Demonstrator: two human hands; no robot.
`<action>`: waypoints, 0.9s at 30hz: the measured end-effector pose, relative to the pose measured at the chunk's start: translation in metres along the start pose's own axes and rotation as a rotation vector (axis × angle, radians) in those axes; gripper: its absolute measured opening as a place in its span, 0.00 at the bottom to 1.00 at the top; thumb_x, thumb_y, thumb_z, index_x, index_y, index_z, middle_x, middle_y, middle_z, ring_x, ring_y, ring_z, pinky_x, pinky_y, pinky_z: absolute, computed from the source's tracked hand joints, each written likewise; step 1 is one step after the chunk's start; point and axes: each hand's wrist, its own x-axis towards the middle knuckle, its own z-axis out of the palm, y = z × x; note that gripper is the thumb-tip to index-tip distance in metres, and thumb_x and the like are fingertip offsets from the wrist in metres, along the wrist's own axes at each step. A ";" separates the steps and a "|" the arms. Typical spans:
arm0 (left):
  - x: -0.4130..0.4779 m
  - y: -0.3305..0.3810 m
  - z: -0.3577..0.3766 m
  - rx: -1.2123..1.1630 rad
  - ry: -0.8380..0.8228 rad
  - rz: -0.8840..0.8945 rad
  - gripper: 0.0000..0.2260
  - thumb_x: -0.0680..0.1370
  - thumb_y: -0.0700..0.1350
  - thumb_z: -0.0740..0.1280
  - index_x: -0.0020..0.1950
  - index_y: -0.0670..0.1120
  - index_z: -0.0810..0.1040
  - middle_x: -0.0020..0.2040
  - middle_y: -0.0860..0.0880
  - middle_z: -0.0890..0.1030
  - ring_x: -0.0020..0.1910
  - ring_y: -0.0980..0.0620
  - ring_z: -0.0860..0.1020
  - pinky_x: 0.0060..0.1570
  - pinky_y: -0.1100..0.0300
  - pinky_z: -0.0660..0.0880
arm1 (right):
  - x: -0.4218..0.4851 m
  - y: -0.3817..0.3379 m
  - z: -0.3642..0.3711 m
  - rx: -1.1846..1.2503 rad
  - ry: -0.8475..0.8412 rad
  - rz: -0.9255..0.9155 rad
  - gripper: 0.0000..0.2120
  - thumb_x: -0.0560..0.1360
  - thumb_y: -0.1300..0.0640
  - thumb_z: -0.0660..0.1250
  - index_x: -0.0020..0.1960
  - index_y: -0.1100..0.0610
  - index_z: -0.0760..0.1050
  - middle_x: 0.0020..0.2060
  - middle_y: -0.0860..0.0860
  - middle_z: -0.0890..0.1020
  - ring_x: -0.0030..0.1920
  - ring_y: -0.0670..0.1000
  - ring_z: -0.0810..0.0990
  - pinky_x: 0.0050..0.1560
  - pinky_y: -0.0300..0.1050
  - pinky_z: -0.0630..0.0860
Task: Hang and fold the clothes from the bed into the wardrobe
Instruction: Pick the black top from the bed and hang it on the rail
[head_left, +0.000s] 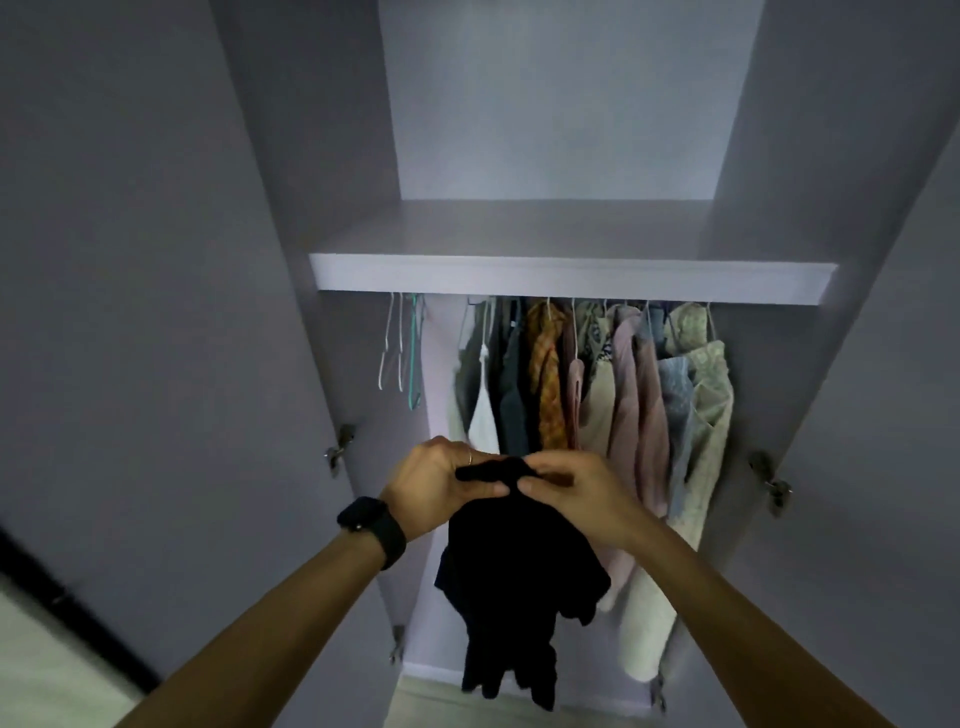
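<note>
A black garment (519, 577) hangs down in front of the open wardrobe (571, 275). My left hand (436, 488) grips its bunched top edge from the left, a dark watch on that wrist. My right hand (571, 493) pinches the same top edge from the right, thumb and fingers curled on the cloth. Both hands meet just below the row of hanging clothes (597, 389). Whether a hanger sits inside the black garment cannot be seen.
Three bare hangers (402, 348) hang at the left end of the rail, with a gap between them and the hung clothes. A bare shelf (519, 228) lies above the rail. Both wardrobe doors (156, 312) stand open at the sides.
</note>
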 end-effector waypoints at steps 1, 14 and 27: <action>-0.005 -0.005 -0.009 0.014 0.008 -0.018 0.12 0.73 0.58 0.75 0.56 0.60 0.85 0.44 0.61 0.84 0.43 0.62 0.82 0.43 0.60 0.77 | 0.009 -0.007 0.007 -0.002 -0.020 -0.001 0.10 0.78 0.59 0.71 0.58 0.52 0.84 0.50 0.43 0.86 0.54 0.44 0.84 0.59 0.45 0.79; -0.012 -0.067 -0.093 0.726 0.114 -0.023 0.16 0.82 0.54 0.58 0.67 0.53 0.72 0.60 0.50 0.74 0.60 0.46 0.72 0.61 0.50 0.65 | 0.100 -0.034 0.062 0.009 -0.059 0.045 0.15 0.76 0.50 0.74 0.62 0.49 0.80 0.53 0.42 0.84 0.56 0.42 0.82 0.58 0.39 0.78; 0.029 -0.160 -0.127 1.541 -0.063 -0.388 0.21 0.84 0.53 0.49 0.77 0.60 0.60 0.80 0.40 0.35 0.73 0.30 0.27 0.55 0.29 0.17 | 0.285 0.043 0.113 -0.294 0.074 0.194 0.29 0.80 0.43 0.63 0.74 0.58 0.64 0.70 0.57 0.73 0.67 0.59 0.74 0.66 0.49 0.72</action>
